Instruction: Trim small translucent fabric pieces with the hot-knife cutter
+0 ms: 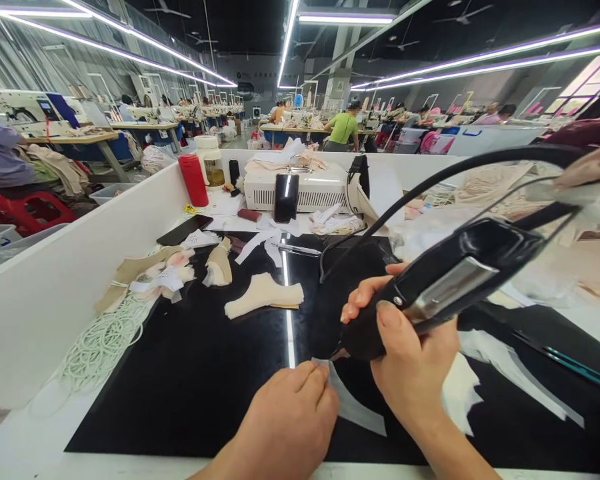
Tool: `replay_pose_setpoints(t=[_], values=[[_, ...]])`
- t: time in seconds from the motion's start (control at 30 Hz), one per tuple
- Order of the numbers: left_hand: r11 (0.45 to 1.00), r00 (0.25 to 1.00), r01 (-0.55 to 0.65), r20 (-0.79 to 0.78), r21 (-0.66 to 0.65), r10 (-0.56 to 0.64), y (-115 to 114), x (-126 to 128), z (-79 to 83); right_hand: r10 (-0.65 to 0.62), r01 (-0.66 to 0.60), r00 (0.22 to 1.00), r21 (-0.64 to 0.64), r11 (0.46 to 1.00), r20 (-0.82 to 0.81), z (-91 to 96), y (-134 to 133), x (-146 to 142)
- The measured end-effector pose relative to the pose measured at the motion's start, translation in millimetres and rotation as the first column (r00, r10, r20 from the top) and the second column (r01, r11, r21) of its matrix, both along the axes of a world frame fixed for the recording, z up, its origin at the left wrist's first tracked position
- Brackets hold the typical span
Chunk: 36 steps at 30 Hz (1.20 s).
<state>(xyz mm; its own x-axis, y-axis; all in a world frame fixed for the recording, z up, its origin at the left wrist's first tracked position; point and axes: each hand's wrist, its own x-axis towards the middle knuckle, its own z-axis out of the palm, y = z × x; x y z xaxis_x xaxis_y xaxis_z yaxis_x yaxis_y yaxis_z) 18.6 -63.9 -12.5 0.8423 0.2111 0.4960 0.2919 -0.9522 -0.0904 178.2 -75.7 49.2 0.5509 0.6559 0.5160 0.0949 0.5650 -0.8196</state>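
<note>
My right hand (413, 363) is wrapped around a bulky black corded hand tool (445, 287) with a metal lever along its side. The tool's narrow tip points down and left, close to my left fingertips. My left hand (293, 417) has its fingers pressed together on the end of a thin, whitish translucent strip (357, 407). This strip curves away to the right across the black mat (195, 387). Whether the tool's tip touches the strip I cannot tell. Just right of my right wrist lie pale fabric pieces (463, 393).
A cream cut piece (263, 295) lies mid-mat, with a pen (300, 250) behind it. To the left are a heap of pale green cord (105, 343) and a phone (185, 230). A white vented machine (295, 187) stands behind. The tool's black cable (410, 193) arches overhead at right.
</note>
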Motion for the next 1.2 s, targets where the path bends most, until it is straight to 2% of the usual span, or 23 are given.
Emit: replay_pose_setpoints(t=[0.23, 0.43, 0.63, 1.03, 1.2], values=[[1.000, 0.999, 0.003, -0.038, 0.005, -0.003, 1, -1, -2.3, 0.090, -0.088, 0.994, 0.032, 0.996, -0.061, -1.0, 4, -5], [0.999, 1.000, 0.002, -0.022, 0.040, -0.001, 1, -1, -0.6, 0.098, -0.095, 0.992, 0.050, 0.994, -0.081, -1.8, 4, -6], [1.000, 1.000, -0.006, -0.020, 0.016, 0.006, 0, 0, -2.4, 0.078, -0.077, 0.990, 0.019, 0.997, -0.116, 1.3, 5, -9], [1.000, 1.000, 0.000, -0.008, -0.026, -0.001, -1, 2, -4.1, 0.119, -0.117, 0.986, 0.021, 0.993, -0.117, -2.8, 9, -13], [0.998, 0.999, -0.007, -0.043, -0.056, 0.005, -2, 2, -1.6, 0.126, -0.126, 0.986, 0.007, 0.992, -0.106, 4.1, 3, -6]])
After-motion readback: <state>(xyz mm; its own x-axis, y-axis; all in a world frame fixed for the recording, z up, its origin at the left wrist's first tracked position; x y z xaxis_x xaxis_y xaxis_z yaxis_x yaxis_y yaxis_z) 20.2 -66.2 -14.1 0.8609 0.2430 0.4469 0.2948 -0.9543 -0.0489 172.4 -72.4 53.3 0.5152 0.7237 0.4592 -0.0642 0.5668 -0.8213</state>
